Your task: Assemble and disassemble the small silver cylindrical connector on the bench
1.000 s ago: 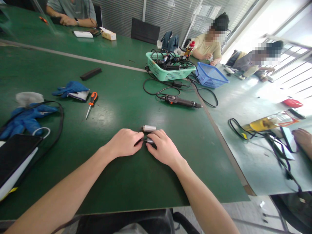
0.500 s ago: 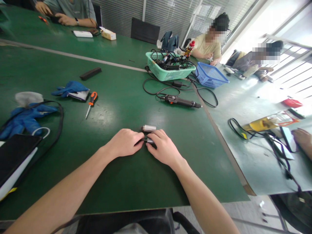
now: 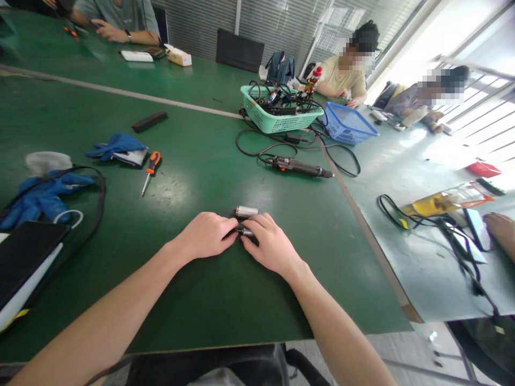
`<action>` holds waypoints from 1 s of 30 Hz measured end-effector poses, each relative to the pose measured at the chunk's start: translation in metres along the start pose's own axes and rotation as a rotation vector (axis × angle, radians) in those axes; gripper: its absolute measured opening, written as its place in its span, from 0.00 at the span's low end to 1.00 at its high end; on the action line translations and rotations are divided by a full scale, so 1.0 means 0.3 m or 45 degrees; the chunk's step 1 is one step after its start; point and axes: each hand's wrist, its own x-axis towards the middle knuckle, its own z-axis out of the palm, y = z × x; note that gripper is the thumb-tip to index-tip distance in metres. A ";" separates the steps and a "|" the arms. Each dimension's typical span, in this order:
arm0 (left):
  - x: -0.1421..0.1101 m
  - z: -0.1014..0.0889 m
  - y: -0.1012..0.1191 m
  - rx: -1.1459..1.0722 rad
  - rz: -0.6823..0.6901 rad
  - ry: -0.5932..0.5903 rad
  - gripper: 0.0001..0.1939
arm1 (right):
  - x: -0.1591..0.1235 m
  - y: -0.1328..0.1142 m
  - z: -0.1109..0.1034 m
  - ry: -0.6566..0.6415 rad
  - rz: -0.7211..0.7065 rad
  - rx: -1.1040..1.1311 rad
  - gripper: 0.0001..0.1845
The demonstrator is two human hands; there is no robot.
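Observation:
My right hand (image 3: pixel 267 241) is closed around a small silver metal cylinder (image 3: pixel 247 232) with a thin dark end pointing left, low over the green table. From the other side, my left hand (image 3: pixel 209 235) pinches at that dark end; its fingertips cover whatever part they grip. Just beyond my fingers lies a second silver cylinder (image 3: pixel 246 212) on its side, with a brownish left end. An orange-and-black screwdriver (image 3: pixel 151 170) rests farther left. Ahead to the right is a black electric screwdriver (image 3: pixel 301 167) with its cable looped behind it.
Blue gloves (image 3: pixel 40 195) and a black phone (image 3: pixel 30 262) lie at the left. A dark bar (image 3: pixel 149 122) sits farther back. A green basket (image 3: pixel 277 124) of tools and cables stands beside a blue basket (image 3: pixel 349 126). At right is a bottle (image 3: pixel 438 205). Other people sit around the table.
My hands and both cylinders stay almost where they were. At the far left, a co-worker's hand has shifted and the dark object there is no longer in the same spot.

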 end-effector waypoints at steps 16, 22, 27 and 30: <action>0.001 0.004 0.012 0.019 -0.092 -0.029 0.22 | -0.030 0.001 -0.048 -0.184 -0.116 -0.311 0.17; -0.009 -0.020 0.028 -0.032 -0.107 -0.030 0.23 | -0.097 0.153 -0.162 -0.229 0.076 -0.512 0.17; -0.015 -0.008 0.019 0.004 -0.092 -0.017 0.19 | -0.224 0.419 -0.285 -0.205 0.254 -0.614 0.19; -0.017 0.000 0.015 0.046 -0.095 0.001 0.17 | -0.318 0.574 -0.349 -0.157 0.361 -0.667 0.21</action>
